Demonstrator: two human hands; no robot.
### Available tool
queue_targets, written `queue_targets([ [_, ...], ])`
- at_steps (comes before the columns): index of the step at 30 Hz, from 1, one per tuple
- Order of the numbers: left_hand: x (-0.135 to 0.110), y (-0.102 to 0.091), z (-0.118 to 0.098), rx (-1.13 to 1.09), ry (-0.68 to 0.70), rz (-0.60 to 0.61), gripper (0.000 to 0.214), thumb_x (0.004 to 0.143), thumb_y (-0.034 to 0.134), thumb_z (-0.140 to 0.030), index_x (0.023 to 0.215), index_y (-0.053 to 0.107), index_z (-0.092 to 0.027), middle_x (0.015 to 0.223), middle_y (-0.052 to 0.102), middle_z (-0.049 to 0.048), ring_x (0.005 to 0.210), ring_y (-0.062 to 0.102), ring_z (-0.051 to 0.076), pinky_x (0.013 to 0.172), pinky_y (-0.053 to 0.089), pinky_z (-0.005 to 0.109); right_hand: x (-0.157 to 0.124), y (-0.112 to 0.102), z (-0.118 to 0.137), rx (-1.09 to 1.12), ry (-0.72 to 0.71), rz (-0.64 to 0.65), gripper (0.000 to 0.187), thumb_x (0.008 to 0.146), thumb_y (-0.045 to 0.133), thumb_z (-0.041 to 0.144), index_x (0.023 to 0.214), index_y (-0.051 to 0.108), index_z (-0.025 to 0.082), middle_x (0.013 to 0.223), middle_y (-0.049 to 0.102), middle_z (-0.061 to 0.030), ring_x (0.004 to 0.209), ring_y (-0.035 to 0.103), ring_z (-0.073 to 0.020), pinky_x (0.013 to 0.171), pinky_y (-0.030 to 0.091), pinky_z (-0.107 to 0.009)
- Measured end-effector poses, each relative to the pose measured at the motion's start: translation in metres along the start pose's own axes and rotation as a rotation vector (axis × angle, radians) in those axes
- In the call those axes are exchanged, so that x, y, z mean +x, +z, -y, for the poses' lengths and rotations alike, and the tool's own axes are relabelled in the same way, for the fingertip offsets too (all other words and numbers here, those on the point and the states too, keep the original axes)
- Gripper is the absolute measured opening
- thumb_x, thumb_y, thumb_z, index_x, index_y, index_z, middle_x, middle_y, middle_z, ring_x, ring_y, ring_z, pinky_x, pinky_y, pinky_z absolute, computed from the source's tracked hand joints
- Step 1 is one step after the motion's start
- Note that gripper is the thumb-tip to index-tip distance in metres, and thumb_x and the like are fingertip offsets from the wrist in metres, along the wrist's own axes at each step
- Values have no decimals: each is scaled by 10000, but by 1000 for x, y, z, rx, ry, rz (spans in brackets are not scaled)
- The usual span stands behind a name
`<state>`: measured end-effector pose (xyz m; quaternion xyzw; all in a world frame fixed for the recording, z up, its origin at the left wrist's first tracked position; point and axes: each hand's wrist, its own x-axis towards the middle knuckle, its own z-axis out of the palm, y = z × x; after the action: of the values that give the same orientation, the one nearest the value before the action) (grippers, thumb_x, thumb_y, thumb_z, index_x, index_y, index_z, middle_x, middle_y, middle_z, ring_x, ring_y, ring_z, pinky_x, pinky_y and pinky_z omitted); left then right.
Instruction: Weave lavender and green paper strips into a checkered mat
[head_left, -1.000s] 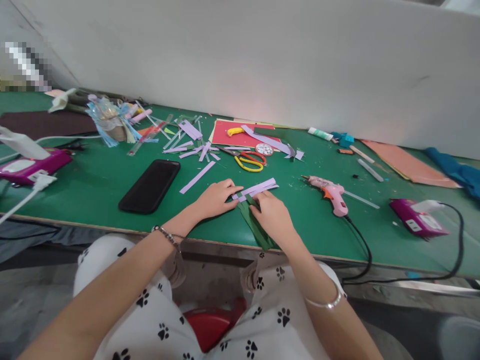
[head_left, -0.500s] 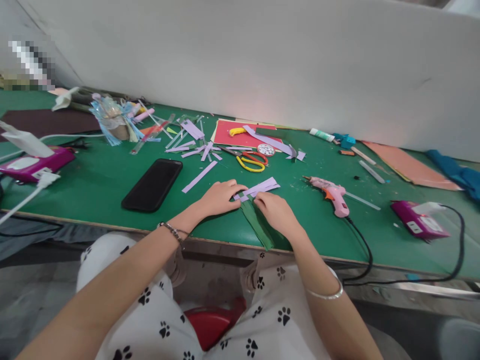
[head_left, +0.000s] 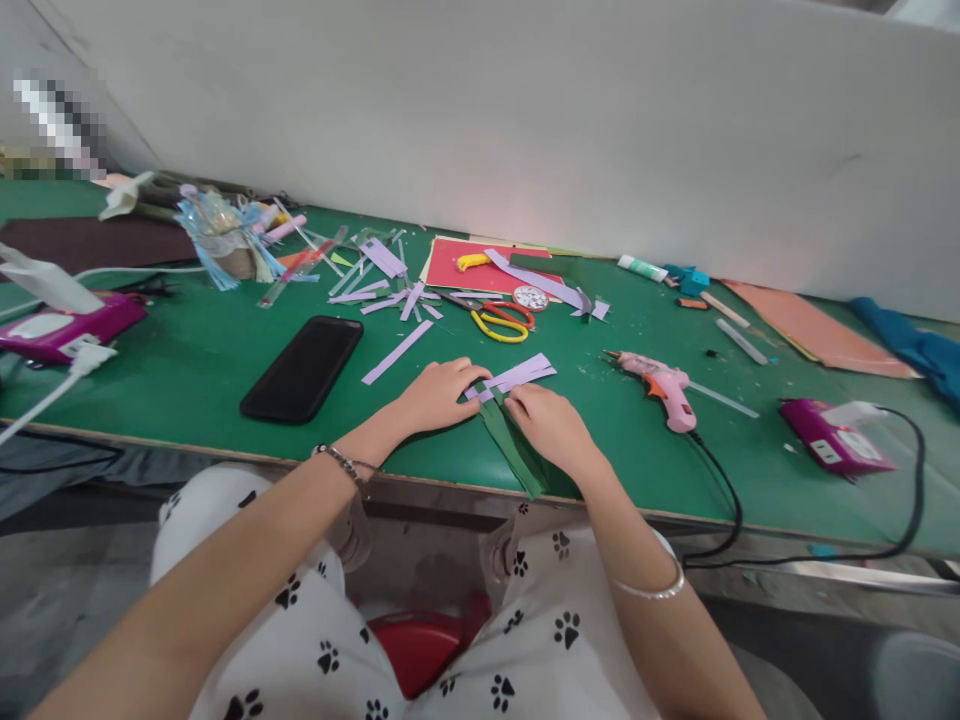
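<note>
Light purple paper strips (head_left: 525,373) cross over green paper strips (head_left: 511,450) near the table's front edge, woven in a small checked patch between my hands. My left hand (head_left: 441,397) presses the left end of this patch, thumb and fingers closed on the strips. From the right, my right hand (head_left: 551,422) has its fingers curled in a pinch at the top of the green strips. Its fingertips partly hide what they grip. The green strips' lower ends trail towards the table edge. A single loose purple strip (head_left: 397,352) lies beyond my left hand.
A black phone (head_left: 302,368) lies to the left. Scissors (head_left: 501,322) and a red sheet (head_left: 450,262) are behind the hands. A pink glue gun (head_left: 667,385) rests at right, its cord running past a purple power socket (head_left: 832,437). Another purple socket (head_left: 112,318) sits far left.
Both hands stay at the woven strips with almost the same grip. The whole view has shifted very slightly; no object has visibly been moved.
</note>
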<state>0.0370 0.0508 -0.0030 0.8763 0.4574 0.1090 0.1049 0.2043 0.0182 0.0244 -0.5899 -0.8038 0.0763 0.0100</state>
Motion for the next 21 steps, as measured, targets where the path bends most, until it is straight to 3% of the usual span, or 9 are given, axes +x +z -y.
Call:
queue_targets([
  [3, 0, 1, 1, 7, 13, -7, 359, 825, 425, -236, 1168, 504, -167, 1063, 583, 82, 990, 562, 240, 822, 424, 359, -1, 3, 1, 46, 31, -32, 195, 895, 388, 216, 855, 577, 183, 902, 646, -55, 780, 594, -173, 593, 338, -250],
  [8, -1, 0, 2, 17, 44, -24, 352, 900, 338, -285, 1189, 489, -153, 1029, 593, 94, 965, 573, 241, 792, 434, 364, 2, 12, 2, 126, 19, -217, 196, 849, 473, 176, 1029, 545, 141, 1023, 616, -100, 897, 573, -203, 705, 406, -282],
  [13, -1, 0, 2, -12, 19, -45, 315, 892, 330, -186, 1123, 542, -158, 994, 606, 83, 919, 591, 213, 774, 442, 332, 6, 16, -1, 158, 9, -230, 144, 826, 487, 135, 912, 603, 140, 941, 613, -94, 868, 560, -202, 745, 424, -299],
  [21, 2, 1, 4, -37, 17, -59, 299, 855, 386, -155, 1082, 582, -156, 936, 617, 67, 851, 599, 198, 722, 451, 297, 6, 16, 0, 160, -10, -211, 187, 824, 470, 128, 936, 619, 135, 961, 599, -100, 896, 555, -206, 749, 424, -305],
])
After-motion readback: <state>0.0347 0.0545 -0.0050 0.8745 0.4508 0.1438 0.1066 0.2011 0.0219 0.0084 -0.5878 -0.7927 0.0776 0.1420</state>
